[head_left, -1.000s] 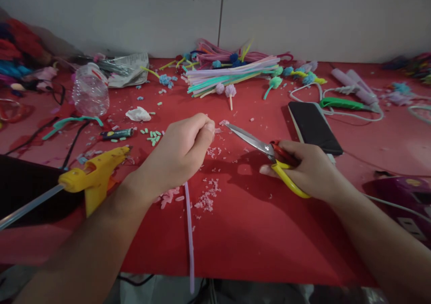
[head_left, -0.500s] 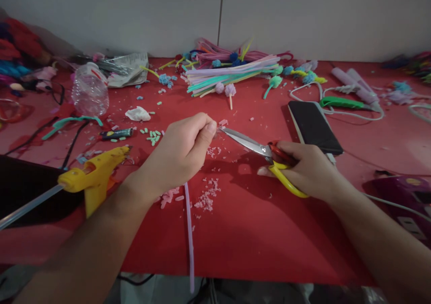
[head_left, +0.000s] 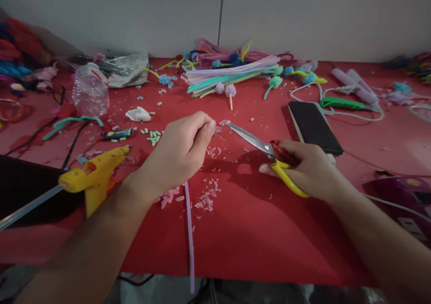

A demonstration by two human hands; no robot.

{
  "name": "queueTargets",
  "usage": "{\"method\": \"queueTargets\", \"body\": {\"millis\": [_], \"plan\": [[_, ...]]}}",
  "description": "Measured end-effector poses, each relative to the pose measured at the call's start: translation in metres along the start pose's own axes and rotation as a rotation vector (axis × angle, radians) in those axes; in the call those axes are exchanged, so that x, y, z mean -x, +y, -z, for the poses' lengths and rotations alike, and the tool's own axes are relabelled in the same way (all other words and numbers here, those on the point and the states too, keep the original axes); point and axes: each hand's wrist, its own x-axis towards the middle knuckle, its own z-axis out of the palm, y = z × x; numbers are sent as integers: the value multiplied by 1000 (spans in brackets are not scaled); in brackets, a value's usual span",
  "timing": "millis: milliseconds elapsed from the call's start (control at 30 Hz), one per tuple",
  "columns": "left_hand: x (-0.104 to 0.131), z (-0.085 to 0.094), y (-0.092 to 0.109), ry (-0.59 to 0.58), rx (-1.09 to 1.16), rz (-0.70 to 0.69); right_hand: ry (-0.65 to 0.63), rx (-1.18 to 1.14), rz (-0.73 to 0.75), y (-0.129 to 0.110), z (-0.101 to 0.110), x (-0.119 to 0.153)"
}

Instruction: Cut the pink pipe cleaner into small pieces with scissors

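My left hand [head_left: 186, 147] is closed, its thumb pressed against the curled fingers. A lilac pipe cleaner [head_left: 189, 236] runs from beneath this fist down past the table's front edge; the end at my fingertips is hidden. My right hand [head_left: 306, 167] is wrapped round the red and yellow handles of a pair of scissors [head_left: 251, 138]. The blades look closed and point left, their tip a little to the right of my left thumb. Below the hands lie small pink clippings [head_left: 208, 196], with pale green cut bits [head_left: 154, 138] to the left.
On the left are a yellow glue gun [head_left: 97, 174], a plastic bottle [head_left: 90, 88] and a lighter [head_left: 116, 134]. A bundle of pipe cleaners [head_left: 232, 72] lies at the back of the red table [head_left: 269, 245]. A black phone [head_left: 314, 126] sits beyond my right hand.
The scissors have shifted slightly right, so their tip is farther from my left fingertips. My left hand and the pipe cleaner stay almost where they were.
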Motion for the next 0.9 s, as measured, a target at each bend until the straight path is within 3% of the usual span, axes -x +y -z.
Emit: {"method": "queueTargets", "body": {"millis": [900], "plan": [[0,-4,-2,30,-11,-4,-36,-4,16,3,-1,0]]}}
